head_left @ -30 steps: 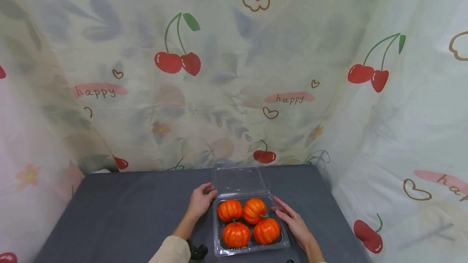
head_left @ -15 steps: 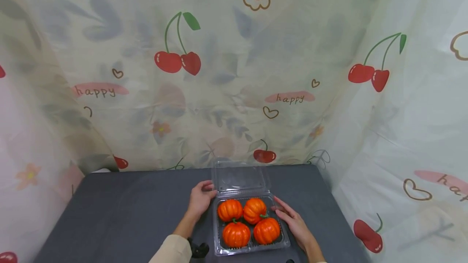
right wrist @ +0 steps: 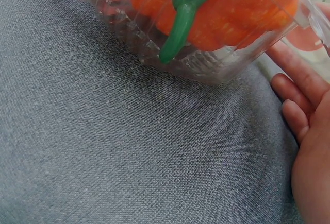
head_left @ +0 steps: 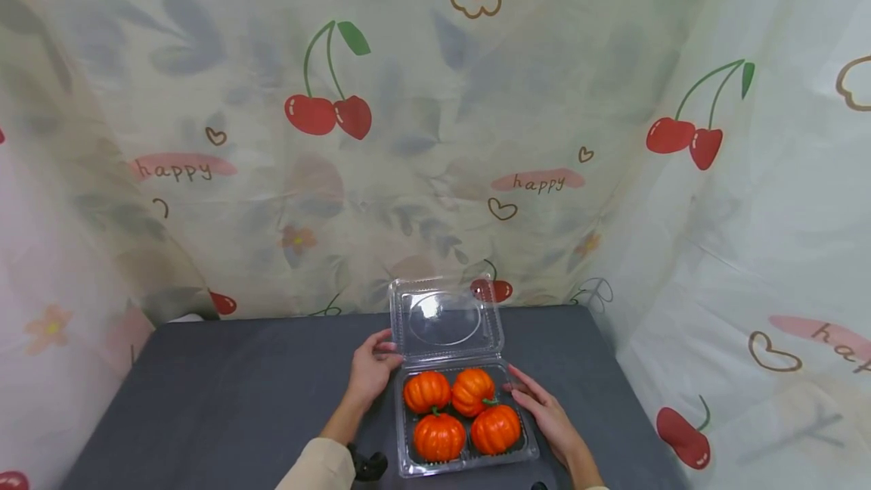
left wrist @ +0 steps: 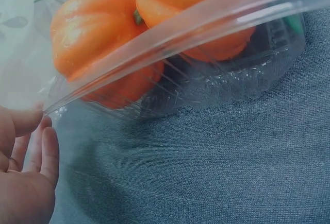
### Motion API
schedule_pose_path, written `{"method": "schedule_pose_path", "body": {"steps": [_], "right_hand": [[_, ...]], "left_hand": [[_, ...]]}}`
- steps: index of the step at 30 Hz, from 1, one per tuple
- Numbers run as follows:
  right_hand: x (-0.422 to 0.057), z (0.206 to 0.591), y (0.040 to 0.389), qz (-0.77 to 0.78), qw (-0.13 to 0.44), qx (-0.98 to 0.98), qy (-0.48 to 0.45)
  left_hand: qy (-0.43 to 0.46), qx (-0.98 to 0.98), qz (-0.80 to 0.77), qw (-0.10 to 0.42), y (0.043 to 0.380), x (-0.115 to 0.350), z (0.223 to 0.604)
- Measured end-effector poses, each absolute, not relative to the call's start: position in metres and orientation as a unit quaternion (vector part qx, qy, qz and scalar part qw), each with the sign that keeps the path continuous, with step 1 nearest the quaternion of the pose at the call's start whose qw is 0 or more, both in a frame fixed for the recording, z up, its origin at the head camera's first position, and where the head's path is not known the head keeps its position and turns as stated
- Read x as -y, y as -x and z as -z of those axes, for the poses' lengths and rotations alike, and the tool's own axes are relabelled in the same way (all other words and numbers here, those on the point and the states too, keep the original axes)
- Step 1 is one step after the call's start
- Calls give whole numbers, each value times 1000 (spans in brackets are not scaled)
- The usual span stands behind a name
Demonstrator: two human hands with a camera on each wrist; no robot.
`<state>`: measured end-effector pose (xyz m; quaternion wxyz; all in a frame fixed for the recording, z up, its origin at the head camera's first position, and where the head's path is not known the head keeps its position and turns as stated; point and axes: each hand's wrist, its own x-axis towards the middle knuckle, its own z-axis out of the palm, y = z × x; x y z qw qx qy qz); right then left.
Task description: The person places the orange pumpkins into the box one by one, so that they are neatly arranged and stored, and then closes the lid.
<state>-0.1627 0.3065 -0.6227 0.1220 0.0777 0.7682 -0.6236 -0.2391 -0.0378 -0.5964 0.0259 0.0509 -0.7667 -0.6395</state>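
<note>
A clear plastic clamshell container point(head_left: 469, 465) stands on the table with its lid point(head_left: 445, 320) tilted up at the back. Several orange toy pumpkins with green stems fill it, including one pumpkin point(head_left: 439, 438) at the front left and another point(right wrist: 216, 13) close in the right wrist view. My left hand point(head_left: 370, 370) is at the back-left corner by the hinge. There, thumb and fingertips pinch the plastic edge point(left wrist: 154, 49) in the left wrist view. My right hand point(head_left: 551, 418) rests along the right side, fingers fairly straight against the wall and rim point(right wrist: 309, 20).
Dark grey cloth covers the table point(head_left: 258, 384). A pale curtain point(head_left: 408, 97) printed with cherries, hearts and "happy" hangs close behind the table and at both sides. Near the left sleeve point(head_left: 320, 465) sits a black object point(head_left: 370, 466), probably wrist gear.
The lid has swung upward from lying back to a steeper tilt. My left fingers have risen slightly with it. The right hand and the pumpkins have stayed in place.
</note>
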Motion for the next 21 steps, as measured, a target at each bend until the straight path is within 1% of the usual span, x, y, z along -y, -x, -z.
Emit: {"method": "schedule_pose_path", "body": {"steps": [14, 21], "right_hand": [[-306, 620, 162, 621, 129, -769, -76], [-305, 618, 161, 625, 123, -767, -72]], "left_hand": [[-51, 760, 647, 30, 238, 39, 601], [-59, 757, 651, 17, 232, 40, 596]]}}
